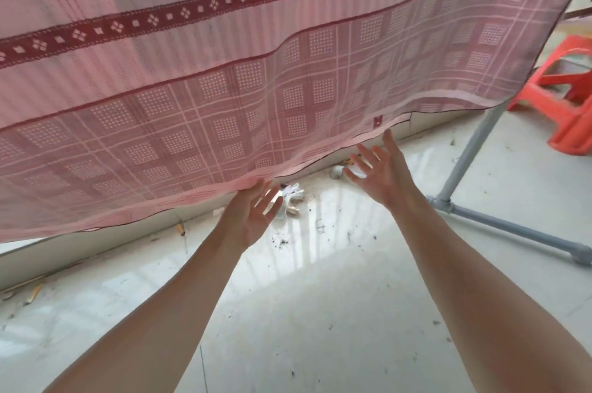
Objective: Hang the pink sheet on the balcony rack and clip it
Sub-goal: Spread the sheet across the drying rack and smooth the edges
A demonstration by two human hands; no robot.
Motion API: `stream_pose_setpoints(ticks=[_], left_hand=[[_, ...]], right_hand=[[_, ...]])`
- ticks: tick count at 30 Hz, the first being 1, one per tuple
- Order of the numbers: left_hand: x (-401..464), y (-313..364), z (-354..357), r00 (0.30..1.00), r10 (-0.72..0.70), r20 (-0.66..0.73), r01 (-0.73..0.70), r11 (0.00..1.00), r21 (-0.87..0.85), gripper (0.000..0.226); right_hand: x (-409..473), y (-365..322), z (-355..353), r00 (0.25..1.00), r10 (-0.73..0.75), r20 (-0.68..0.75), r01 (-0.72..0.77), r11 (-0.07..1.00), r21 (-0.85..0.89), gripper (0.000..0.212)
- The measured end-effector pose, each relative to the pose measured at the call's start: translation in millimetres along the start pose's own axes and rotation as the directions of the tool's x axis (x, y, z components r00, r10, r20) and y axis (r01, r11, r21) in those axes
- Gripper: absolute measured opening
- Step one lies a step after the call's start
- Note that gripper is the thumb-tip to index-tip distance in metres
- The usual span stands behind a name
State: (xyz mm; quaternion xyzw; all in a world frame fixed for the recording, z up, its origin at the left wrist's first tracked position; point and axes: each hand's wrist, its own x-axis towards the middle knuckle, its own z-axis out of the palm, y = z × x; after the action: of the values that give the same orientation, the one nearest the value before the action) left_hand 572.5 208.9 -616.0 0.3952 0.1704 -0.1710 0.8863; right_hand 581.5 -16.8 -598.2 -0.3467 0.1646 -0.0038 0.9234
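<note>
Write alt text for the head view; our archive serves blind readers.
A pink sheet with a dark red patterned band hangs across the view, and two open hands reach up at its lower hem: the left hand touches the edge, the right hand is just below it. A grey rack leg and a red stool stand on the right.

sheet (224, 98): pink, checked with squares of white dots, crossed by a dark red band of white diamonds, thin dark hem
stool (567, 94): bright orange-red
rack (474, 149): pale grey tubes
floor (320, 312): glossy off-white, dark specks
</note>
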Motion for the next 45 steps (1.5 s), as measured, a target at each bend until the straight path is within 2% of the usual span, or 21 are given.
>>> stream_pose_setpoints(ticks=[2,6,7,9,11,12,15,17,19,22,25,31,35,38,40,41,43,45], left_hand=[[6,-8,20,1.000,-0.006,0.014,0.006,1.000,0.006,0.008],[11,-18,46,0.998,0.001,0.062,0.000,1.000,-0.026,0.009],[14,-18,49,0.997,0.012,0.072,-0.010,1.000,-0.024,0.010],[16,-17,49,0.994,0.037,0.103,-0.038,0.999,0.014,0.013],[16,-16,46,0.990,0.064,0.125,-0.078,0.991,0.112,0.009],[16,-16,43,0.990,0.075,0.119,-0.094,0.983,0.161,0.006],[18,-20,35,0.991,0.128,0.026,-0.130,0.954,0.271,0.025],[21,-24,35,0.985,0.163,-0.049,-0.143,0.948,0.284,0.020],[26,-26,37,0.972,0.197,-0.125,-0.160,0.952,0.260,0.008],[34,-25,41,0.952,0.250,-0.175,-0.196,0.941,0.275,0.003],[39,-23,44,0.939,0.279,-0.203,-0.209,0.928,0.308,0.006],[41,-20,47,0.923,0.268,-0.275,-0.148,0.909,0.389,0.004],[37,-16,46,0.918,0.228,-0.326,-0.088,0.916,0.392,0.011],[25,-11,39,0.949,0.099,-0.300,0.032,0.915,0.403,0.009],[13,-9,22,0.969,0.037,-0.243,0.103,0.835,0.540,0.011],[8,-9,11,0.978,0.037,-0.207,0.113,0.741,0.662,0.012],[-3,-5,-15,0.988,0.109,-0.106,0.044,0.465,0.884,0.011],[-13,3,-43,0.983,0.185,0.019,-0.056,0.198,0.979,0.022]], right_hand=[[13,-12,1,1.000,0.024,0.003,-0.024,1.000,-0.010,0.076],[40,-26,2,0.997,0.017,0.071,-0.029,0.985,0.170,0.069],[48,-28,4,0.997,0.030,0.074,-0.043,0.982,0.183,0.063],[57,-27,9,0.996,0.066,0.062,-0.072,0.993,0.095,0.047],[63,-26,16,0.995,0.077,0.059,-0.081,0.995,0.052,0.029],[64,-26,19,0.996,0.073,0.054,-0.079,0.992,0.101,0.025],[68,-26,15,0.999,0.043,-0.017,-0.036,0.951,0.308,0.017],[67,-21,5,0.996,0.023,-0.090,0.009,0.940,0.341,0.023],[64,-13,-9,0.991,0.017,-0.135,0.026,0.951,0.309,0.015],[58,-6,-24,0.984,0.007,-0.176,0.042,0.961,0.274,0.001],[55,-4,-29,0.982,-0.014,-0.187,0.055,0.975,0.214,0.003],[50,-4,-31,0.970,-0.011,-0.242,0.046,0.990,0.137,0.006],[42,-3,-27,0.950,-0.002,-0.311,0.022,0.998,0.060,0.004],[31,4,-26,0.938,0.009,-0.346,-0.015,1.000,-0.014,0.011],[16,17,-26,0.934,0.014,-0.357,-0.073,0.985,-0.154,0.015],[6,27,-25,0.935,0.013,-0.355,-0.109,0.961,-0.252,0.015],[-14,51,-20,0.944,-0.011,-0.329,-0.170,0.841,-0.514,0.017],[-33,77,-10,0.959,-0.057,-0.277,-0.183,0.621,-0.762,0.027]])
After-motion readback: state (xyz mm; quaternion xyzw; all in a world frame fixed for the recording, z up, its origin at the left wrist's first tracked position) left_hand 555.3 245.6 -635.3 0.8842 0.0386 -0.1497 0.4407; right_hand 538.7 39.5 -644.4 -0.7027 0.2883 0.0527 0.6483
